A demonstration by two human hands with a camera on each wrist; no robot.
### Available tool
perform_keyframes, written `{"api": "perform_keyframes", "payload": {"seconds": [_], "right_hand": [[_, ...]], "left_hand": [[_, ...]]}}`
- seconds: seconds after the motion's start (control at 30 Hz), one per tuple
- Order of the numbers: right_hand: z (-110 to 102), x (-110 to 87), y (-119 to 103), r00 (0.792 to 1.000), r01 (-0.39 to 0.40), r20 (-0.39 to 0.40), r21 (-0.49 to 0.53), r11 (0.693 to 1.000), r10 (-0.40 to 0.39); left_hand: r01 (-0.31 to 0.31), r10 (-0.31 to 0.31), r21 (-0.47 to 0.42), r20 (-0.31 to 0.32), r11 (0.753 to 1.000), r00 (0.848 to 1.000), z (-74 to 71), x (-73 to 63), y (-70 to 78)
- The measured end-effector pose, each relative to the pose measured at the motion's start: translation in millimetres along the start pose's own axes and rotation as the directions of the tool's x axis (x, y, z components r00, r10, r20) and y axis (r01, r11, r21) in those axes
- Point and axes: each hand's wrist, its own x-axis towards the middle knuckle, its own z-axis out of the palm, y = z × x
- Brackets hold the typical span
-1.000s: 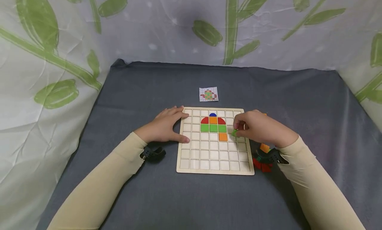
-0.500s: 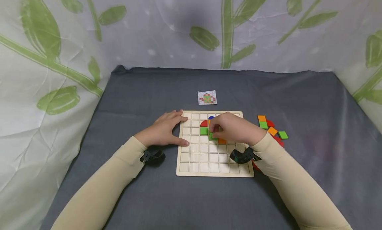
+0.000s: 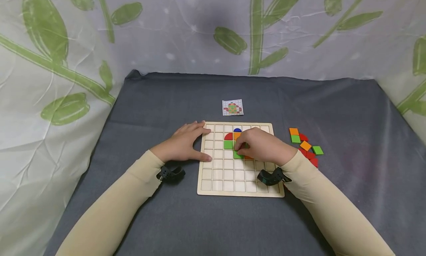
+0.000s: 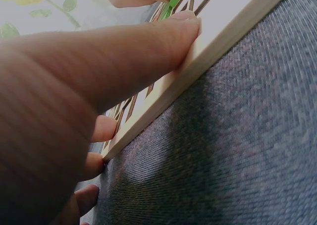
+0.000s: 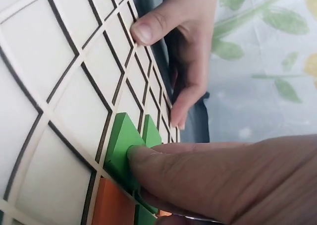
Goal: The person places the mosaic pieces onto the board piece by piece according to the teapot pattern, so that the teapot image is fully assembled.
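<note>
A light wooden grid board (image 3: pixel 240 193) lies on the grey cloth. My left hand (image 3: pixel 182 145) rests on its left edge, thumb (image 4: pixel 168 41) on the top face and fingers spread farther up the side. Over the middle of the board, my right hand (image 3: pixel 264 147) pinches a green square tile (image 5: pixel 119 143), which sits tilted in a cell beside an orange tile (image 5: pixel 111 205). Tiles lie in the upper cells: a blue half-round (image 3: pixel 237 130), a red curved piece (image 3: pixel 229 136), an orange square (image 3: pixel 236 135) and a green square (image 3: pixel 228 144). The right hand hides others.
Behind the board lies a small printed card (image 3: pixel 232 107) with a coloured grid pattern. To the right are several loose tiles, among them an orange square (image 3: pixel 294 131), a green square (image 3: pixel 317 150) and red pieces (image 3: pixel 310 155). A leaf-patterned curtain (image 3: pixel 186 34) hangs behind.
My right hand has moved left across the board with the green tile, from the right-hand cells to the cell left of the orange tile. The left hand stays on the board's edge.
</note>
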Motion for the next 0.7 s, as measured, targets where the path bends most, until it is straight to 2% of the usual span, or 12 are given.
{"api": "perform_keyframes", "payload": {"seconds": [0.3,0.7], "right_hand": [[4.2,-0.7,-2.5,0.999,-0.028,-0.018,-0.026,0.999,0.027],[3.7,-6.4,1.0,0.997,-0.076,0.002,-0.026,0.997,0.076]], "left_hand": [[0.005,-0.005,0.002,0.004,1.0,1.0,-0.9,0.6,3.1],[0.008,-0.008,0.005,0.003,1.0,1.0,-1.1,-1.0,3.5]]}}
